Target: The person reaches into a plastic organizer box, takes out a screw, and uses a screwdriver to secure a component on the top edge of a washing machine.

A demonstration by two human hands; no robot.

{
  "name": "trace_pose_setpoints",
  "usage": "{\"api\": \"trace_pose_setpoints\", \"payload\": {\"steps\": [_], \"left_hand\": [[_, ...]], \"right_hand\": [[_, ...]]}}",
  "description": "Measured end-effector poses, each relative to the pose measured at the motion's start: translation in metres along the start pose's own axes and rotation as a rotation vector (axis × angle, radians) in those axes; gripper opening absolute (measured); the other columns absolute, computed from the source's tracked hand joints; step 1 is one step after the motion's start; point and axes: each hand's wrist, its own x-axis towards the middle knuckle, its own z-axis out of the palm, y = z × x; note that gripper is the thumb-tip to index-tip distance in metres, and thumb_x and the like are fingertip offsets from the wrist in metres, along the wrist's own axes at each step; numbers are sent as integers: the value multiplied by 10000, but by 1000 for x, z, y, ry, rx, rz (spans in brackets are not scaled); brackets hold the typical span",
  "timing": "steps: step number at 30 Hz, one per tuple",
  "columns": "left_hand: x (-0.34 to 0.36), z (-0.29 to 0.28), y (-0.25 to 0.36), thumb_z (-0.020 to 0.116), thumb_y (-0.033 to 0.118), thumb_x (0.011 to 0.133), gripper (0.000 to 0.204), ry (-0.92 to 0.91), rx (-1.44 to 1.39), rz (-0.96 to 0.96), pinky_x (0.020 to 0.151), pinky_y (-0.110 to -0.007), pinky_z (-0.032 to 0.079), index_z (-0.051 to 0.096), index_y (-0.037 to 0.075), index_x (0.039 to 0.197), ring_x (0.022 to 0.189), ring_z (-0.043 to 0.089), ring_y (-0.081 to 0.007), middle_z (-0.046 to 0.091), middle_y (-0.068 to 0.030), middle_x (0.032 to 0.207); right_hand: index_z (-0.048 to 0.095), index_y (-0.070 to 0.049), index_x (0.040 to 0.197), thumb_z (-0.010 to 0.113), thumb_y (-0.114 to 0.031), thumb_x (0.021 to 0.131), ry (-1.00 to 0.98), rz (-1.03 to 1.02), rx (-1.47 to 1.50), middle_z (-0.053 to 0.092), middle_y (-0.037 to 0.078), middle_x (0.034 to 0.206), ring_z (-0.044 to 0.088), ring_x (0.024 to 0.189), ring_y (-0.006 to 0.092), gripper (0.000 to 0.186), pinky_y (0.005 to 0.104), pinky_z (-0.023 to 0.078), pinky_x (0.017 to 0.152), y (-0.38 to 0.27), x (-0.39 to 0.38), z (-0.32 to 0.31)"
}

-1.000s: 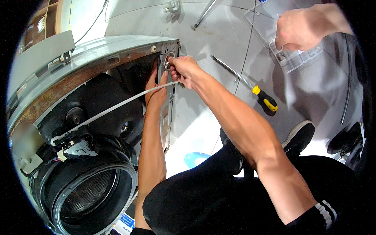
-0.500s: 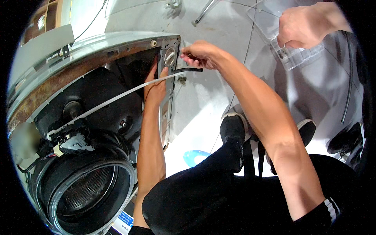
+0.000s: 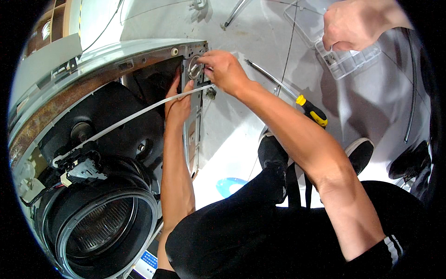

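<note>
My left hand [image 3: 179,107] wraps round the edge of the washing machine's metal frame [image 3: 193,125]. Its thumb lies on the front, and the other fingers reach into the dark opening, partly hidden. The round light-coloured cap [image 3: 193,69] with a raised grip bar sits in that frame. My right hand [image 3: 226,72] has its closed fingertips on the cap's outer side. Below them, a short black tube [image 3: 200,85] joins a long white hose [image 3: 134,114] that runs across the cabinet; my right hand covers part of the tube.
A yellow-and-black screwdriver [image 3: 311,110] lies on the tiled floor beyond my right forearm. At upper right, another person's hand [image 3: 355,25] is over a clear compartment box [image 3: 346,67]. The dark door gasket [image 3: 148,204] is at lower left. A blue-and-white round object [image 3: 227,187] lies near my knee.
My right hand has moved left and onto the round cap, covering most of the black tube. The screwdriver has come into sight from behind my forearm. My left hand keeps its hold.
</note>
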Motion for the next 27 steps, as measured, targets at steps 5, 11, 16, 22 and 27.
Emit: {"api": "trace_pose_setpoints", "payload": {"steps": [5, 11, 16, 22, 27], "left_hand": [[2, -2, -5, 606, 108, 859, 494, -16, -27, -3, 907, -222, 371, 419, -45, 1290, 1052, 483, -117, 531, -108, 1202], [1, -3, -12, 636, 27, 804, 626, -58, -131, -49, 922, -260, 392, 339, -4, 1355, 1063, 507, -132, 534, -112, 1215], [1, -5, -15, 590, -80, 763, 685, -79, 2, 59, 934, -257, 387, 302, 18, 1378, 1105, 486, -137, 489, -116, 1267], [0, -5, -18, 562, -105, 751, 667, -90, -73, 33, 949, -264, 380, 333, 22, 1364, 1139, 467, -152, 472, -111, 1285], [6, -7, -29, 573, -90, 759, 631, -51, 101, 143, 898, -250, 416, 358, 12, 1343, 1062, 515, -142, 521, -108, 1217]], "right_hand": [[643, -75, 938, 610, -22, 690, -100, -15, -241, 615, 97, 933, 595, 870, 281, 256, 367, 501, 732, -8, -2, 0], [645, -78, 912, 587, -26, 698, 30, -110, -193, 608, 78, 870, 596, 849, 280, 227, 374, 504, 706, -9, -2, 8], [641, -70, 862, 587, -30, 695, 23, -61, -193, 586, 89, 808, 589, 799, 290, 180, 382, 497, 667, -8, 3, 11], [634, -70, 788, 596, -38, 687, 71, -56, -201, 568, 86, 769, 583, 757, 295, 112, 388, 488, 639, -9, 4, 16], [624, -68, 730, 604, -51, 682, 71, -92, -236, 552, 89, 742, 581, 732, 292, 55, 390, 486, 630, -3, 6, 19]]}}
